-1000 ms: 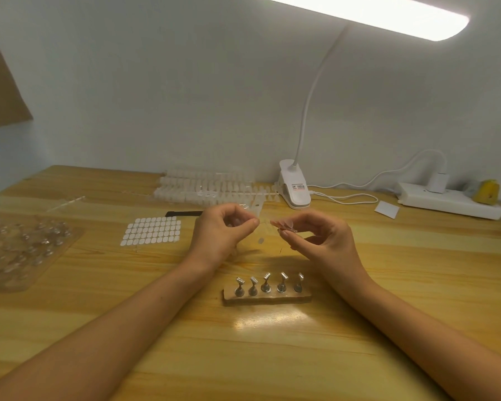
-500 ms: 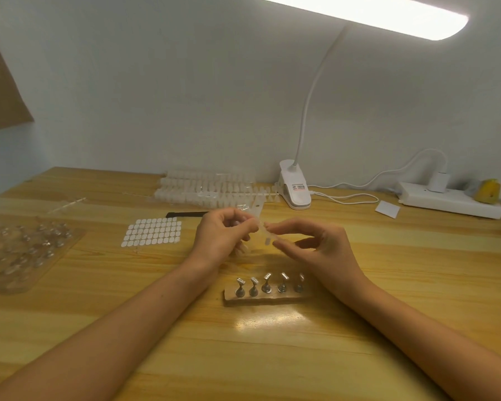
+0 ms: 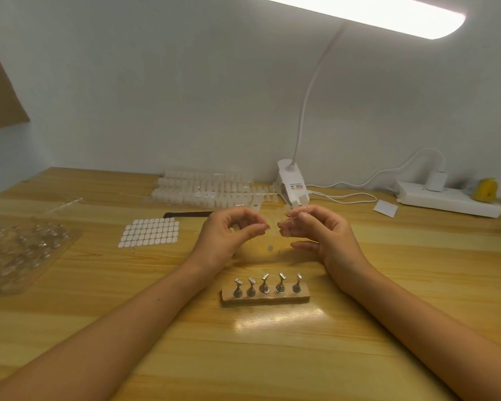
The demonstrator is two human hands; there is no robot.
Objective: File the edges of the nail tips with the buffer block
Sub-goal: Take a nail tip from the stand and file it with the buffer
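Both hands are raised just above the wooden surface [image 3: 402, 285], close together, fingers curled. The left hand [image 3: 229, 237] and the right hand [image 3: 326, 237] each pinch one end of a thin, clear strip of nail tips [image 3: 276, 225] between thumb and forefinger. It is so see-through that its outline is hard to make out.

More rows of nail tips [image 3: 203, 190] lie at the back by the wall, with a black file [image 3: 185, 215] just in front of them. Below the hands stands a small wooden stand [image 3: 265, 296] with five metal pegs. A sheet of white stickers [image 3: 149, 235] lies to the left, and a clear plastic tray [image 3: 18, 253] beyond it. A clip lamp [image 3: 291, 183] and a power strip [image 3: 449, 199] sit at the back right.
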